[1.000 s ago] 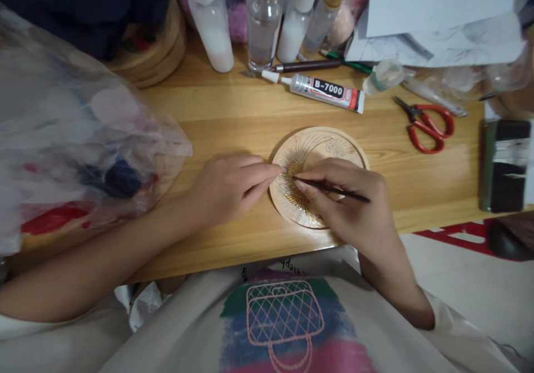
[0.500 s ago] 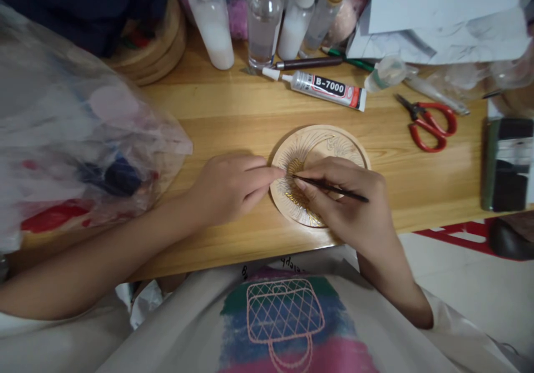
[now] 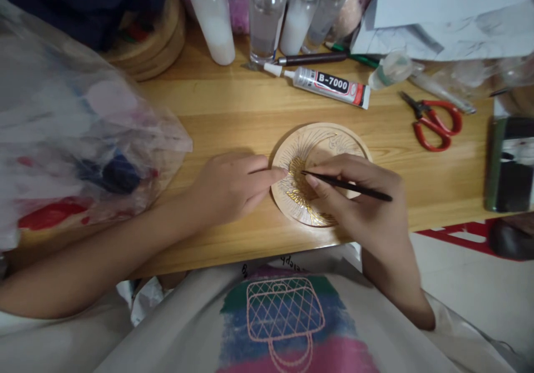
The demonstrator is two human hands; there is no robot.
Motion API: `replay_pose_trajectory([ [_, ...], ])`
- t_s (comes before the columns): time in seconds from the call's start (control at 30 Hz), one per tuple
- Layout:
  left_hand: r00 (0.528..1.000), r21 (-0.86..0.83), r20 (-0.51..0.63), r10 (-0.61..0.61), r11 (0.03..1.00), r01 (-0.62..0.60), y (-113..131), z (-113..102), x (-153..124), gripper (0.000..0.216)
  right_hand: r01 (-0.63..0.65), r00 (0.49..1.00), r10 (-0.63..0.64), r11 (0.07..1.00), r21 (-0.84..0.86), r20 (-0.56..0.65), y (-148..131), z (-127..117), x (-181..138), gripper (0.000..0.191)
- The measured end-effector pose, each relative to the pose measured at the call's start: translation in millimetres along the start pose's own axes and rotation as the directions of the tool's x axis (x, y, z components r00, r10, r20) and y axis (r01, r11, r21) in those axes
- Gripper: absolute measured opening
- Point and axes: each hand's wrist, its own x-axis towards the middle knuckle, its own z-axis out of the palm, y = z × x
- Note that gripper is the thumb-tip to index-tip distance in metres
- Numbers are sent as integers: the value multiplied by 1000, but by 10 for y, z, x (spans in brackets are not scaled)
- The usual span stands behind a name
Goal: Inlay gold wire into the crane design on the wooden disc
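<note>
A round pale wooden disc (image 3: 279, 195) lies on the table, with a drawn pattern of fine lines. Shiny gold wire (image 3: 298, 197) follows part of that drawing on the left and lower side. My left hand (image 3: 233, 186) reaches in from the left, fingers stretched out, the index fingertip resting on the disc beside the gold lines; its thumb is hidden. In my right hand (image 3: 365, 195) are slim black tweezers (image 3: 350, 185), pinched between thumb and fingers, their tip at the gold pattern near my left fingertip. This hand covers the disc's lower right part.
Behind the disc lie a B-7000 glue tube (image 3: 331, 83), a dark-handled craft knife (image 3: 312, 59) and red-handled snips (image 3: 436, 122). Several bottles (image 3: 267, 22) stand at the back. A clear plastic bag (image 3: 95, 139) fills the left; a dark case (image 3: 509, 164) sits at right.
My right hand and the tweezers have shifted a little to the right, away from my left fingertip. The left index finger has slid slightly further onto the disc.
</note>
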Motion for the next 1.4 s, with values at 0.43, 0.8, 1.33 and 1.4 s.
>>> replay_pose_trajectory([
  [0.43, 997, -10, 72, -28, 1000, 29, -12, -16, 7, 41, 8, 1000, -8, 1000, -6, 12, 31, -21, -10, 5],
  [0.8, 1000, 2, 29, 3, 1000, -3, -20, -22, 19, 41, 58, 996, -57, 998, -9, 63, 30, 44, 20, 7],
  [1.33, 1000, -6, 24, -10, 1000, 10, -5, -12, 7, 40, 41, 999, -40, 999, -35, 37, 2, 85, 13, 7],
  [1.4, 1000, -15, 14, -4, 1000, 4, -5, -12, 7, 39, 37, 999, -36, 999, -26, 27, 1, 98, 13, 7],
])
